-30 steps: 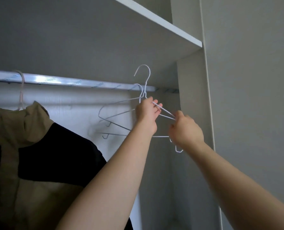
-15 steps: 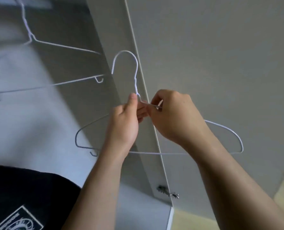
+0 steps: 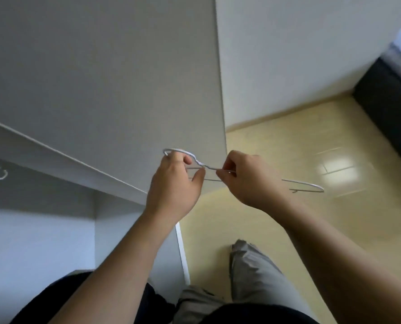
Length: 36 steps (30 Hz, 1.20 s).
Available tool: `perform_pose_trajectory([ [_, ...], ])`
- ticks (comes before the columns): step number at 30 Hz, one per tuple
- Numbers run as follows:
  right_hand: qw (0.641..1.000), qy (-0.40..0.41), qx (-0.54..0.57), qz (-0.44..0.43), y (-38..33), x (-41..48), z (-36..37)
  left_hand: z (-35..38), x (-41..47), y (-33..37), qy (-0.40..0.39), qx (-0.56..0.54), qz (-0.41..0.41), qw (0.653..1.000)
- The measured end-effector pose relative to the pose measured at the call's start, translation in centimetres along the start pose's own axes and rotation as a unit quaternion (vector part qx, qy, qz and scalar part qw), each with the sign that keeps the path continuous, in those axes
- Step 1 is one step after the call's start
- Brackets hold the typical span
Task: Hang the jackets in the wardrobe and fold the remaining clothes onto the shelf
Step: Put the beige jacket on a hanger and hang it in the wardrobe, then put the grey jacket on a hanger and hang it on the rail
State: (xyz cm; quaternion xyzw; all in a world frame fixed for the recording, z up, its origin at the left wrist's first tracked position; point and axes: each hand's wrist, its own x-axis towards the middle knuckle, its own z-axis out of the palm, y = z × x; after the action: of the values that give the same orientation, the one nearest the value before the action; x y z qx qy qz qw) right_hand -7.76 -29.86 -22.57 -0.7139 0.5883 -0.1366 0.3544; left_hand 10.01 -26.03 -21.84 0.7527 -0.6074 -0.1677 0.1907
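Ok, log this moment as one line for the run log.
hanger: bare, roughly level | left hand: grips its hook | right hand: pinches its neck

Thin white wire hanger (image 3: 202, 163), almost horizontal

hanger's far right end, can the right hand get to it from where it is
Probably yes. The right hand pinches the wire hanger near its neck, and the wire runs to that end over floor with nothing between. The left hand holds the hook, so one hand could slide along.
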Motion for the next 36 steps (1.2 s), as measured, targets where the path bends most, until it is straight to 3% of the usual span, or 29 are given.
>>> perform_pose_trajectory([
  [4, 0.994, 0.015, 0.024, 0.103, 2.8, -4.1, -8.0, -0.4, 0.8, 9.0, -0.177, 0.017, 0.086, 0.98],
  [9, 0.975, 0.08, 0.075, 0.192, 8.5, -8.2, -15.6, 2.7, 2.3, 19.2, -0.295, -0.035, 0.183, 0.937],
  [17, 0.932, 0.203, 0.096, 0.284, 17.6, -11.9, -24.3, 10.7, 7.4, 31.6, -0.323, 0.056, 0.355, 0.875],
  [24, 0.878, 0.315, 0.079, 0.352, 26.3, -7.9, -31.4, 17.7, 17.0, 42.0, -0.294, 0.055, 0.404, 0.865],
  [32, 0.863, 0.318, 0.12, 0.374, 32.8, -1.8, -41.6, 24.5, 24.7, 57.7, -0.318, 0.032, 0.529, 0.786],
  [36, 0.83, 0.327, 0.248, 0.378, 38.1, -0.8, -45.8, 29.2, 27.1, 65.0, -0.33, 0.043, 0.577, 0.746],
])
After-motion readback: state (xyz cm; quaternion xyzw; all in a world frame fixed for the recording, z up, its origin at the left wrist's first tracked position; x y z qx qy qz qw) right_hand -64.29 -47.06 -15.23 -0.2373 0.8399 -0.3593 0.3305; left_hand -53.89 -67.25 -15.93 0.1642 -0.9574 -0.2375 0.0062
